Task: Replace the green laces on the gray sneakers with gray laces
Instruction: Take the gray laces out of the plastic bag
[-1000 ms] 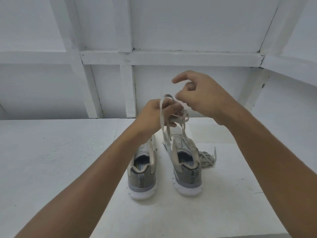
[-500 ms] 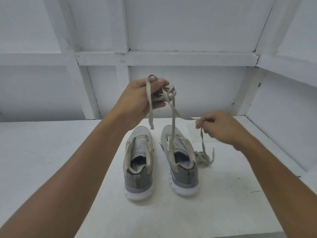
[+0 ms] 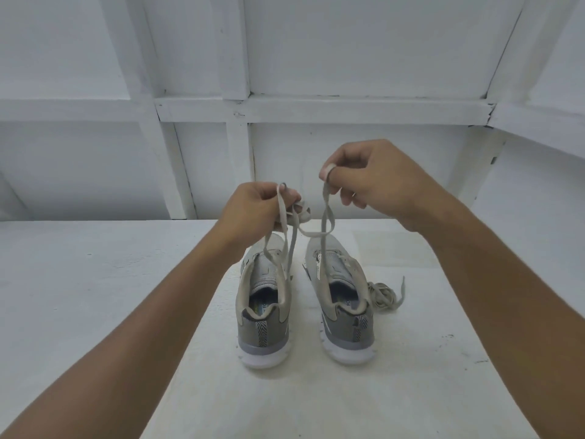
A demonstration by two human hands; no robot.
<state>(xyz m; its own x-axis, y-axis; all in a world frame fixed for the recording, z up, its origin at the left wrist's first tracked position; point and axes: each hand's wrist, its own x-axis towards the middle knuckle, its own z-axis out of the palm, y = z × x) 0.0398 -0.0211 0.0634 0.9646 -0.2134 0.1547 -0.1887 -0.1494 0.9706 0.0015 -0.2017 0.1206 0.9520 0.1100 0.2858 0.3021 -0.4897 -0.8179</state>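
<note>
Two gray sneakers stand side by side, heels toward me: the left sneaker [image 3: 264,308] and the right sneaker [image 3: 343,307]. Above them I hold one pale gray lace [image 3: 326,223] in both hands. My left hand [image 3: 256,210] grips a bunched part of it, with loops hanging down over the left sneaker. My right hand [image 3: 370,179] pinches the lace higher up, one turn wrapped over a fingertip. A strand hangs from it down to the right sneaker's tongue. No lace runs through the eyelets that I can see.
A second loose lace [image 3: 384,294] lies in a heap just right of the right sneaker. The sneakers stand on a white painted table [image 3: 126,312]. A white framed wall [image 3: 285,109] rises behind it, close to the table's far edge.
My right hand rose from low on the right to above the right sneaker, taking a higher hold on the lace. My left hand came down a little.
</note>
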